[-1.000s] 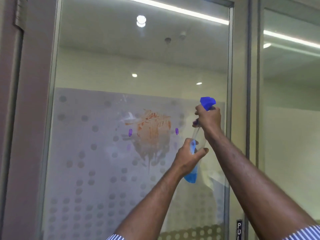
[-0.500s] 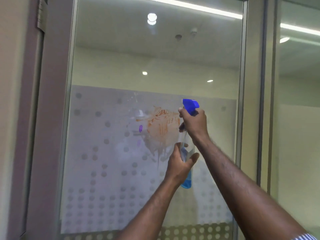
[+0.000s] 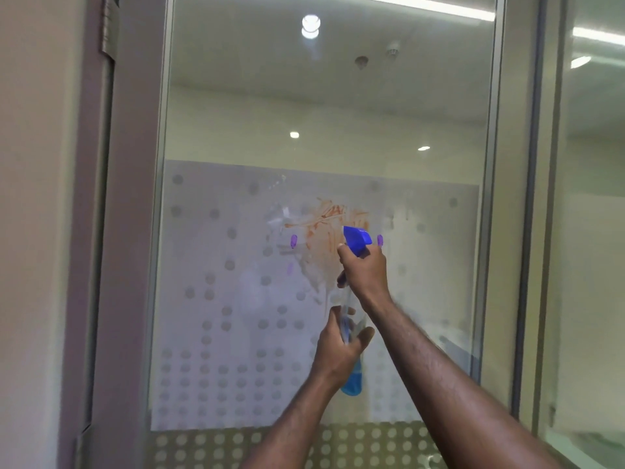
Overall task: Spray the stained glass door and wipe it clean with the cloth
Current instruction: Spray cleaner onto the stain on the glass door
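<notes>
A glass door (image 3: 236, 130) with a frosted dotted panel fills the view. An orange-brown smeared stain (image 3: 324, 231) sits on the panel's upper middle, with wet runs below it. I hold a clear spray bottle (image 3: 351, 377) with blue liquid and a blue trigger head upright in front of the glass, its nozzle by the stain's right side. My right hand (image 3: 363, 274) grips the trigger neck. My left hand (image 3: 338, 346) wraps the bottle's body lower down. No cloth is in view.
A grey metal door frame (image 3: 132, 231) runs down the left, with a wall beyond it. Another frame post (image 3: 517, 198) and a second glass pane (image 3: 592, 231) stand on the right. A darker dotted band (image 3: 203, 448) crosses the door's bottom.
The bottle and both hands have shifted left and down, from right of the stain to partly in front of it. The view has also swung to the left.
</notes>
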The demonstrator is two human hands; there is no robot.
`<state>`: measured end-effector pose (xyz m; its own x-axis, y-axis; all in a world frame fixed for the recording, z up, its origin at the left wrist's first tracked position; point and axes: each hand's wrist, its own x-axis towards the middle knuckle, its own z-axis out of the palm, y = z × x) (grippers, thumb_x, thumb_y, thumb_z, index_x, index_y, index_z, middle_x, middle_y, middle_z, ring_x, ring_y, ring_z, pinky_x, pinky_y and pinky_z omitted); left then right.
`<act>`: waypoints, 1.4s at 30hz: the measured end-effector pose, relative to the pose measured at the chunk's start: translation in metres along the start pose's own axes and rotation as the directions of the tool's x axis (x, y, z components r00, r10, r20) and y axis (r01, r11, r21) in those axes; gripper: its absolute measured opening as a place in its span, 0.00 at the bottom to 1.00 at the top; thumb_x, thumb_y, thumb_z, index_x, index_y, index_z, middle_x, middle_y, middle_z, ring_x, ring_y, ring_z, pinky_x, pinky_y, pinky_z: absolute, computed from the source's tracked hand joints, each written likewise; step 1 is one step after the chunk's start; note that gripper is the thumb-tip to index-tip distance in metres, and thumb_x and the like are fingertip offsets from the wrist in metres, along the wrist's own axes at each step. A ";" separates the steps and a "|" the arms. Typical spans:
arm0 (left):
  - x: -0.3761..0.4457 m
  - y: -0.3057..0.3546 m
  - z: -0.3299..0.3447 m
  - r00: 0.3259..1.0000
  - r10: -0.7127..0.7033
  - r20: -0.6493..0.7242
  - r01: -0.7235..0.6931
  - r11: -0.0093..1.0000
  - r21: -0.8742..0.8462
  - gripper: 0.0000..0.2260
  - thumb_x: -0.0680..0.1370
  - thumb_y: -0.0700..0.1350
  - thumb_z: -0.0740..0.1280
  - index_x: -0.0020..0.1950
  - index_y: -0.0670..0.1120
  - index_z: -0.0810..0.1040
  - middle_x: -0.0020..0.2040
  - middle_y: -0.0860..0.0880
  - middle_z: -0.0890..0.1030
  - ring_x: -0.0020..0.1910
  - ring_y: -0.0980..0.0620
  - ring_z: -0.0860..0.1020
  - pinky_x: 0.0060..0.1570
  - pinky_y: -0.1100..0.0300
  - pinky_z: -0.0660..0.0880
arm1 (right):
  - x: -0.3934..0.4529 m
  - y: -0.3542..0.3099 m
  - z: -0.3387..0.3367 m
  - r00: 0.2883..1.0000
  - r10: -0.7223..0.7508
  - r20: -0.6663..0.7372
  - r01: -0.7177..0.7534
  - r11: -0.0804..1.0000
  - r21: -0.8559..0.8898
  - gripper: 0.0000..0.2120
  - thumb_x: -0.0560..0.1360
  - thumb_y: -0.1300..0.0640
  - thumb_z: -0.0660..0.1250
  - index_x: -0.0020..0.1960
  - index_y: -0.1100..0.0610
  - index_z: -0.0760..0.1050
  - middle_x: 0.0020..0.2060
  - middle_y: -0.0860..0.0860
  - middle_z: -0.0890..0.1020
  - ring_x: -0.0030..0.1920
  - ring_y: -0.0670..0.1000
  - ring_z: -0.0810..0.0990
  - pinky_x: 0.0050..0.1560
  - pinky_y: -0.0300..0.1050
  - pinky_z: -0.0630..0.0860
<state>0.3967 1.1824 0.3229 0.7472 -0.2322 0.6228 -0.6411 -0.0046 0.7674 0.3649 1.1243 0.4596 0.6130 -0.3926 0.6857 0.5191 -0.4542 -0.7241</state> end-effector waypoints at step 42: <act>-0.124 0.073 0.374 0.790 0.176 0.587 -0.106 0.983 -0.153 0.36 0.73 0.75 0.60 0.69 0.51 0.72 0.63 0.52 0.81 0.61 0.54 0.80 0.63 0.47 0.77 | -0.101 0.106 -0.437 0.984 0.155 -0.091 -0.142 0.982 0.126 0.08 0.78 0.65 0.71 0.55 0.57 0.83 0.49 0.55 0.85 0.37 0.53 0.80 0.41 0.52 0.82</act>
<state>0.1910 0.8469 0.2447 0.3748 -0.7551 0.5380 -0.6821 0.1684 0.7116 0.0981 0.7660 0.3462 0.6288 -0.5295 0.5695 0.4974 -0.2891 -0.8179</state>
